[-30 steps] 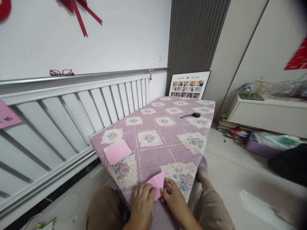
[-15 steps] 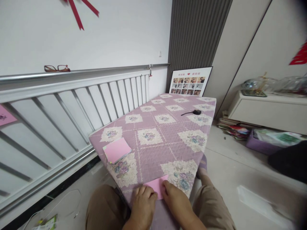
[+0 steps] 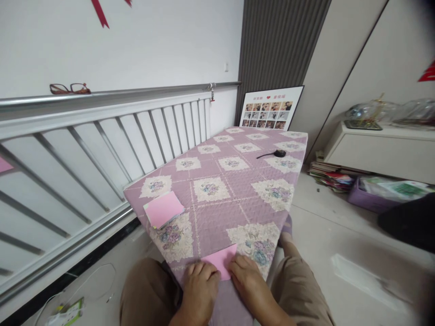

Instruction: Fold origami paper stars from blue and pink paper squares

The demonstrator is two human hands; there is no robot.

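A small sheet of pink paper (image 3: 220, 261) lies at the near end of the cloth-covered table (image 3: 212, 226). My left hand (image 3: 200, 286) has its curled fingers on the paper's left edge. On the opposite edge, my right hand (image 3: 249, 280) presses with bent fingers, its thumb partly hidden. Both hands grip the paper low against the cloth. Farther left on the table rests a stack of paper (image 3: 164, 209) with a pink sheet on top.
A black tape-measure-like object (image 3: 279, 153) sits toward the table's far right. Along the left wall runs a white radiator (image 3: 146, 136), with glasses (image 3: 70, 88) on the pipe above. A photo board (image 3: 268, 108) leans behind the table. Right stands a white cabinet (image 3: 387, 147).
My right hand's fingers have spread and flattened slightly over the paper's right edge. The paper and left hand stay almost in place. The whole view has shifted a little.
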